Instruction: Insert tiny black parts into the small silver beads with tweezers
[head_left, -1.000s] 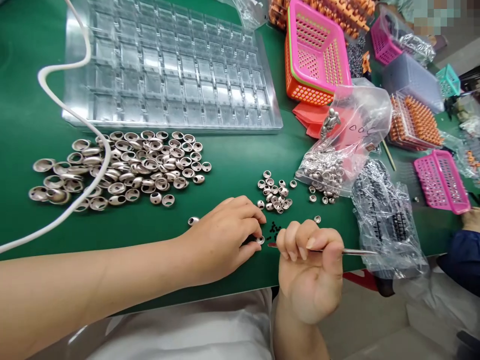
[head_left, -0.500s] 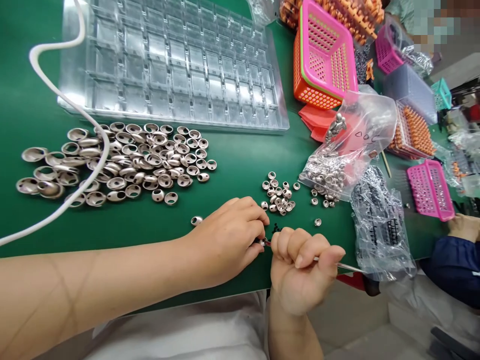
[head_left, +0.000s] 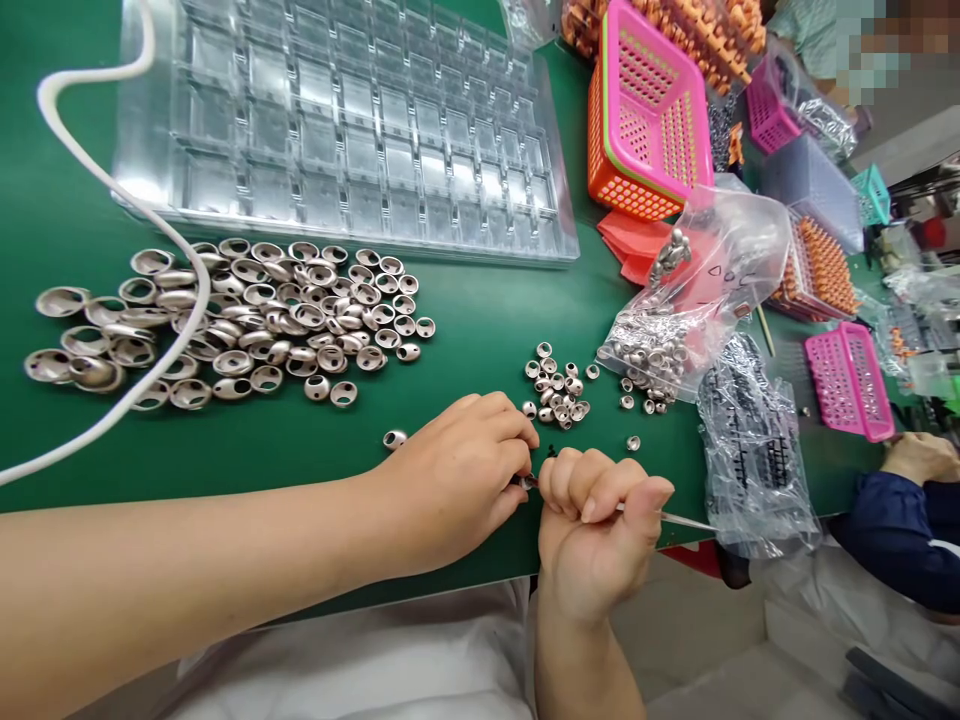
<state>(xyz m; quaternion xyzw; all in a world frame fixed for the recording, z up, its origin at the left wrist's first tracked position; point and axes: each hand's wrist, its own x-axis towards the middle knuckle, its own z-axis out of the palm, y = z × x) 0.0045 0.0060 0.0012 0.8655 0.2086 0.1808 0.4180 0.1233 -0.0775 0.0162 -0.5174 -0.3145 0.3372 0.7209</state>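
Note:
My left hand [head_left: 465, 470] is closed, its fingertips pinching a small metal ring piece [head_left: 528, 482] near the table's front edge. Close on its right, my right hand [head_left: 600, 520] is wrapped round a thin metal tool [head_left: 688, 521], whose near end meets the small piece. One loose metal ring [head_left: 394, 439] lies just behind my left wrist. Behind both hands is a small pile of metal rings [head_left: 559, 388]. A larger pile of hollow metal pieces [head_left: 300, 315] spreads to the left.
A clear compartment tray [head_left: 360, 130] lies at the back, and a white cable [head_left: 202, 290] crosses the left pile. Stacked baskets [head_left: 652, 110], a plastic bag of metal parts [head_left: 660, 340] and a bag of black parts [head_left: 757, 460] stand right. Another person's hand [head_left: 919, 458] is at far right.
My right hand has shifted slightly left and up, with the tool's outer end moving with it. My left hand stays in nearly the same place.

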